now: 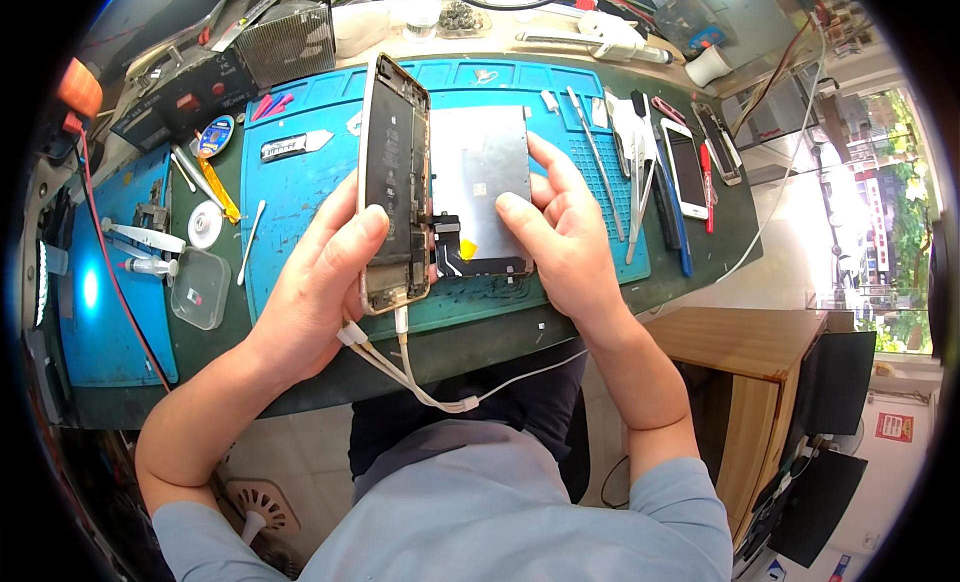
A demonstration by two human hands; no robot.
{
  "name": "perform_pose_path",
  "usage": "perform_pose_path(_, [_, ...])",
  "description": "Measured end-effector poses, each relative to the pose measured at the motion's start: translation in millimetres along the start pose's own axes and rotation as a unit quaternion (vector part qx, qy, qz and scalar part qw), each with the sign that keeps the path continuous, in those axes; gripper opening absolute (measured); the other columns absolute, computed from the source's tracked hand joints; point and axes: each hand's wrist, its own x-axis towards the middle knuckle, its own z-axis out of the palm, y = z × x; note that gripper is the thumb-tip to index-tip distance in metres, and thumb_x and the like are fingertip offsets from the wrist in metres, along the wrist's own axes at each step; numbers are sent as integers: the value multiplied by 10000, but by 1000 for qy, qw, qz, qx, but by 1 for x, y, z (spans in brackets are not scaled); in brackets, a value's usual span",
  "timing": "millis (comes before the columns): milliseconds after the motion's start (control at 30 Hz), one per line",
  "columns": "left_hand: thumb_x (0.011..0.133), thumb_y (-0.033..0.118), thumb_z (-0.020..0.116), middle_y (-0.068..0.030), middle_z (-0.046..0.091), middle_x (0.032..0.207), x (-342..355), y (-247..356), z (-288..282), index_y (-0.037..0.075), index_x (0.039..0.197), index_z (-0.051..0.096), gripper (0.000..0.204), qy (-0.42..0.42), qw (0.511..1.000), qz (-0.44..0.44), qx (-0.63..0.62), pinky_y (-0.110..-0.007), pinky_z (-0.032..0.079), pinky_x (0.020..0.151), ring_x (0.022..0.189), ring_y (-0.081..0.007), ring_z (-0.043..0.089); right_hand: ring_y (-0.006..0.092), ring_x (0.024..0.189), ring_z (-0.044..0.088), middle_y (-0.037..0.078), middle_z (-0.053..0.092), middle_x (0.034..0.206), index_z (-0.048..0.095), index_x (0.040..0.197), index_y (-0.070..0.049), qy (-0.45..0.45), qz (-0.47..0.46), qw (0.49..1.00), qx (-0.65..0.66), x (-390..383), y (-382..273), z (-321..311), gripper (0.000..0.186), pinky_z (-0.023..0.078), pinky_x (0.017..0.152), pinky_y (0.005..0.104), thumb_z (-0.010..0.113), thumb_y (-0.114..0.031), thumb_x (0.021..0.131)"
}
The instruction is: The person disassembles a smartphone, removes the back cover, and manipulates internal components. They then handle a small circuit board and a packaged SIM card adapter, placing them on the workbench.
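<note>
My left hand (325,247) is closed round the edge of an opened phone body (398,162), its black battery and inner parts showing. A white charging cable (402,327) is plugged into the bottom end of that body. In my right hand (565,222) is a phone screen (485,167), its grey metal back facing up, thumb on top and fingers beneath. At the screen's lower left are a black flex cable (446,232) and a bit of yellow tape (467,249). Body and screen are held side by side above a blue repair mat (300,197).
Right of the mat lie tweezers (640,182), a white phone (684,167) and a red pen (708,187). To the left are a cotton swab (252,242), a solder spool (215,137), a clear plastic box (200,290) and syringes (145,237). A wooden cabinet (730,342) stands at right.
</note>
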Motion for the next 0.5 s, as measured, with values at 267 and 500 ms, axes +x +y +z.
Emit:
perform_pose_path(267, [988, 490, 528, -135, 580, 1193, 0, 0, 2, 57, 1441, 343, 654, 3, 1000, 9, -6, -373, 539, 919, 1041, -220, 638, 112, 998, 598, 156, 625, 1210, 247, 1479, 88, -6, 11, 1000, -15, 0, -4, -1, 622, 495, 854, 257, 561, -21, 953])
perform_pose_path(500, [981, 520, 530, -131, 583, 1197, 0, 0, 3, 58, 1451, 337, 687, 14, 1000, 5, 5, -369, 540, 915, 1043, -217, 639, 109, 975, 605, 150, 635, 1188, 249, 1482, 88, -2, 3, 1000, 17, 0, -5, 3, 618, 495, 852, 257, 552, -17, 954])
